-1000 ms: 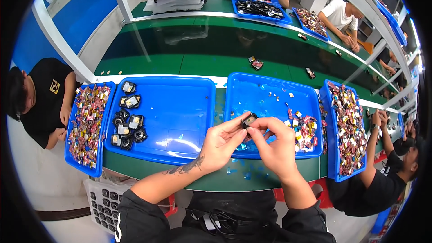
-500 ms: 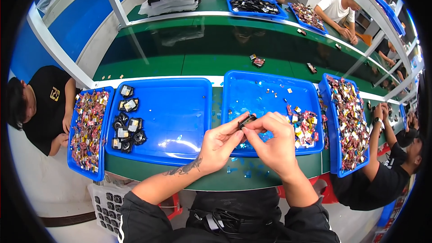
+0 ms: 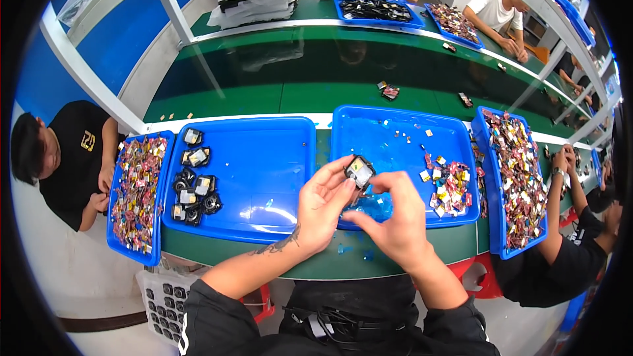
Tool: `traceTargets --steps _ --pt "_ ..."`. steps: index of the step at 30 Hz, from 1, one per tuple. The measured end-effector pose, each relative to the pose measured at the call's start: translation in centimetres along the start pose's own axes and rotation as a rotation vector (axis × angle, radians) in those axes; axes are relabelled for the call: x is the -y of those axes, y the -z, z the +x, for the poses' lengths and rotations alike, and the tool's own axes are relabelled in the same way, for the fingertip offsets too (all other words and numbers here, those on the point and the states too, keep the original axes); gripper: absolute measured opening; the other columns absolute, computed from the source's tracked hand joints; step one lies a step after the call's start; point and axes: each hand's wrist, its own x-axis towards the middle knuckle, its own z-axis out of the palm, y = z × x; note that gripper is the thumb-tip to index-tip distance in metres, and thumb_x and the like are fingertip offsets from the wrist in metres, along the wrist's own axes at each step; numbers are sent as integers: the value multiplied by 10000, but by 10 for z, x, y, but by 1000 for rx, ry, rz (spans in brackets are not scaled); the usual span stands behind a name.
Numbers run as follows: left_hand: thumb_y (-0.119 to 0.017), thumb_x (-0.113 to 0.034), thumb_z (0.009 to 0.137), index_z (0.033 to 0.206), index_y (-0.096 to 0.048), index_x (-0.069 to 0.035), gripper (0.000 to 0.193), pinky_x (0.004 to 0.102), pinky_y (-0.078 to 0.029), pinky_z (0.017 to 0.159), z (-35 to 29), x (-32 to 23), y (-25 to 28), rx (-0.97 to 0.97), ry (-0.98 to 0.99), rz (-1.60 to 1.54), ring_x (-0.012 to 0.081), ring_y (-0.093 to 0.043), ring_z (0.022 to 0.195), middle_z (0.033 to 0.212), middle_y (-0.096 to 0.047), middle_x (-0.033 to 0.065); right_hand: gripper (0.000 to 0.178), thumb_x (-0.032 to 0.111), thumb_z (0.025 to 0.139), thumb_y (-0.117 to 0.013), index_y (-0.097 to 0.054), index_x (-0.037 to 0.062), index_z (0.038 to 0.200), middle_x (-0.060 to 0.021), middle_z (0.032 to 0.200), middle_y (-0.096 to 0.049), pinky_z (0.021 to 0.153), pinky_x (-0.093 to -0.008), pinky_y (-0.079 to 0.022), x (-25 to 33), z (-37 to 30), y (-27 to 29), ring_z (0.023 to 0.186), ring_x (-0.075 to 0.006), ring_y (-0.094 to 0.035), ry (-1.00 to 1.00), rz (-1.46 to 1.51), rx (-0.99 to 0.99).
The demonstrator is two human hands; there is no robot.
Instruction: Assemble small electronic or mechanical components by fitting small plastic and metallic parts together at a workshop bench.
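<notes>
A small black housing with a silver-grey block set in it (image 3: 359,170) is pinched between the thumb and fingers of my left hand (image 3: 323,207), its silver face turned up. Just to the right, my right hand (image 3: 402,227) is open, thumb and forefinger apart, with nothing visible between them. Both hands are over the near edge of a blue tray (image 3: 405,115) holding blue film scraps and a heap of small red, yellow and white parts (image 3: 452,184). Another blue tray (image 3: 264,165) on the left has several similar black housings (image 3: 196,157) along its left side.
Blue trays heaped with small parts flank mine at the far left (image 3: 166,178) and far right (image 3: 542,224). A green conveyor belt (image 3: 257,95) runs beyond a pale rail, carrying a few loose pieces (image 3: 389,91). Co-workers sit left, right and across. A sheet of black parts (image 3: 165,303) lies below the bench.
My left hand has turned the housing so its silver face shows. The right hand's fingers have come off it and spread. The view has shifted slightly.
</notes>
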Motion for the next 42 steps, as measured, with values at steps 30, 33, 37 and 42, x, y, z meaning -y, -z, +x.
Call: traceTargets --steps 30,33,37,42 --pt "-635 41 842 1125 -672 -33 295 279 -556 710 0 -23 6 219 -479 830 188 -670 901 1041 -639 128 125 -37 888 -608 -601 -62 1009 -102 966 -644 823 -271 -554 -15 -4 35 914 -148 -644 -540 769 222" --pt "-614 26 871 1111 -673 -14 250 280 -557 796 -3 -21 -3 132 -202 549 169 -627 997 1054 -617 108 117 -30 886 -615 -594 -59 998 -94 953 -635 818 -272 -556 -15 -7 31 907 -146 -641 -526 760 160" --pt "-598 39 884 1099 -670 10 229 285 -543 880 1 -18 9 151 -87 413 161 -586 1062 1103 -571 94 113 -28 888 -614 -586 -58 993 -96 944 -631 802 -276 -561 -7 -14 24 902 -145 -639 -551 816 83" --pt "-602 75 865 1116 -653 41 258 277 -537 893 1 -21 11 223 -138 406 174 -595 1044 1120 -561 108 116 -26 887 -617 -583 -56 994 -105 940 -640 766 -280 -573 -13 -21 19 852 -144 -651 -595 867 164"
